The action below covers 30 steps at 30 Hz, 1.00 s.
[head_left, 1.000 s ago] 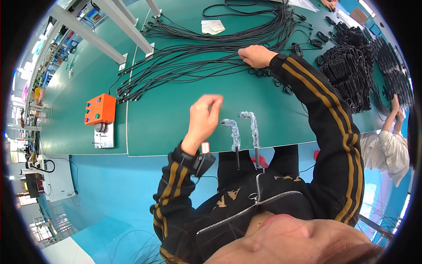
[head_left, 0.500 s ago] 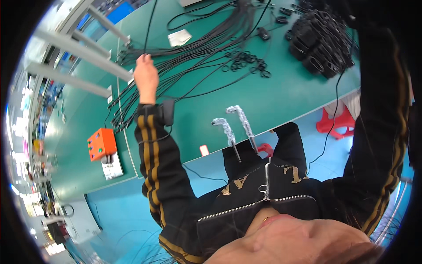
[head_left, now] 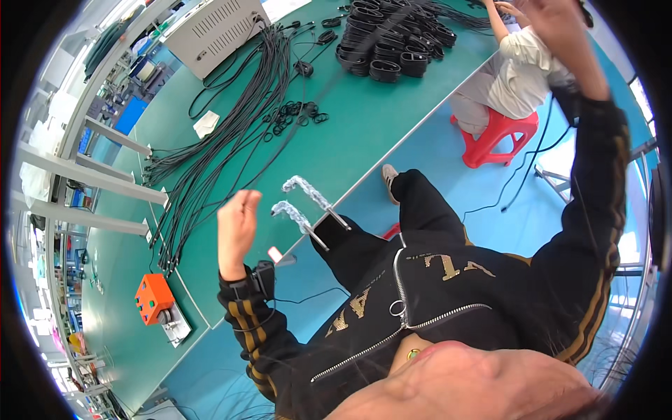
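Note:
My left hand (head_left: 238,227) is raised over the near edge of the green table, fingers pressed together in a pinch. A thin black cable passes close by its fingertips, but whether they grip it I cannot make out. My right hand (head_left: 563,42) is lifted high at the upper right, smeared by motion and partly cut off by the frame. Below it, a black cable (head_left: 537,148) hangs down over the floor. Long black cables (head_left: 234,133) lie in a bundle along the table, with small black rings (head_left: 283,120) beside them.
Many coiled black cables (head_left: 392,45) are piled at the far side. A grey vented box (head_left: 217,35) stands behind the bundle. Two wrapped hooks (head_left: 308,192) stick out at the table edge. An orange box (head_left: 154,299) sits left. A seated person (head_left: 521,73) occupies a red stool (head_left: 497,136).
My view has swung right, bringing the seated person into sight. My left hand has come back from the cable bundle toward the table's near edge. My right hand has come into view.

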Each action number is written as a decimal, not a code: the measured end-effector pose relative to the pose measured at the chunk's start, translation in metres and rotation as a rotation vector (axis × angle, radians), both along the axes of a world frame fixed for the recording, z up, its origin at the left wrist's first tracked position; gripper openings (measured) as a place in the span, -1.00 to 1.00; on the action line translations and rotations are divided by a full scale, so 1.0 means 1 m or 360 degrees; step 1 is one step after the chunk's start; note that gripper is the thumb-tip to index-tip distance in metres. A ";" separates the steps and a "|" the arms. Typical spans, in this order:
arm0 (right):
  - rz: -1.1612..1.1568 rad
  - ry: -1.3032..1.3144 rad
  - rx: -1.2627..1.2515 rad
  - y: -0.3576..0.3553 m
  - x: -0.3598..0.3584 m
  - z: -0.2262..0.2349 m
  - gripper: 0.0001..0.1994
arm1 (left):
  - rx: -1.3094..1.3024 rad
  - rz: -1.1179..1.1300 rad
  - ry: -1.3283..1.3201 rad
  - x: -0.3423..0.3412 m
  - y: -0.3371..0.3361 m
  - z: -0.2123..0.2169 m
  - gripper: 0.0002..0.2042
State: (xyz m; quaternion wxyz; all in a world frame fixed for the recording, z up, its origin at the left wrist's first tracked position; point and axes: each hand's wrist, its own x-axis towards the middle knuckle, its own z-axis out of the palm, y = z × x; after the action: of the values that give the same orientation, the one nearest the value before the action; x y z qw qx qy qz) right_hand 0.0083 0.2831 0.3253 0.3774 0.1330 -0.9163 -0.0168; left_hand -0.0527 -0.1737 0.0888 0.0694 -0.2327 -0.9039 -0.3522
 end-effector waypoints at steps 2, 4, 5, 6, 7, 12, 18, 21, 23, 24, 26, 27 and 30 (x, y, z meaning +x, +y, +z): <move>0.0101 -0.0202 -0.0022 0.058 -0.013 -0.066 -0.88 | 0.0121 -0.0160 -0.0397 0.024 0.012 -0.025 -0.73; -0.0072 -0.0452 0.0101 0.090 -0.028 -0.148 -0.77 | 0.0520 -0.0314 -0.1092 0.054 0.034 -0.033 -0.70; -0.0264 -0.0572 0.0201 0.090 -0.025 -0.178 -0.71 | 0.0836 -0.0402 -0.1508 0.068 0.054 -0.032 -0.68; 0.0110 -0.0548 0.0122 0.072 -0.026 -0.195 -0.69 | 0.0973 -0.0489 -0.1614 0.078 0.073 -0.029 -0.65; 0.0495 -0.0535 0.0038 0.041 -0.022 -0.209 -0.66 | 0.1119 -0.0567 -0.1721 0.086 0.090 -0.029 -0.63; 0.1575 -0.1373 -0.1350 -0.066 0.007 -0.247 -0.76 | 0.1394 -0.0639 -0.1695 0.086 0.153 -0.011 -0.63; 0.1514 -0.1003 -0.1193 -0.066 -0.034 -0.263 -0.88 | 0.1798 -0.0415 -0.1812 0.093 0.166 -0.016 -0.58; 0.1494 -0.0908 -0.1165 -0.072 -0.047 -0.264 -0.91 | 0.1828 -0.0753 -0.2098 0.097 0.166 -0.029 -0.59; 0.1571 -0.0860 -0.1145 -0.080 -0.053 -0.283 -0.89 | 0.1835 -0.0946 -0.2247 0.094 0.169 -0.028 -0.59; 0.1610 -0.0836 -0.1132 -0.084 -0.053 -0.294 -0.88 | 0.1931 -0.1005 -0.2083 0.092 0.169 -0.023 -0.60; 0.1642 -0.1065 -0.1248 -0.092 -0.036 -0.328 -0.87 | 0.2111 -0.1117 -0.1738 0.084 0.169 -0.010 -0.61; 0.1700 -0.1301 -0.1363 -0.097 -0.025 -0.335 -0.85 | 0.2112 -0.1105 -0.1725 0.079 0.164 -0.007 -0.61; 0.1633 -0.1668 -0.1223 -0.096 0.014 -0.321 -0.85 | 0.2238 -0.0783 -0.1223 0.049 0.152 -0.010 -0.59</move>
State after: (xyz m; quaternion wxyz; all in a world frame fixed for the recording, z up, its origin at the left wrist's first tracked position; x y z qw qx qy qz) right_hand 0.0224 0.1873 0.0047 -0.1188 0.3870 -0.7407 0.5361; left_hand -0.0035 -0.0221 0.0788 -0.1934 -0.1895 -0.3578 -0.8937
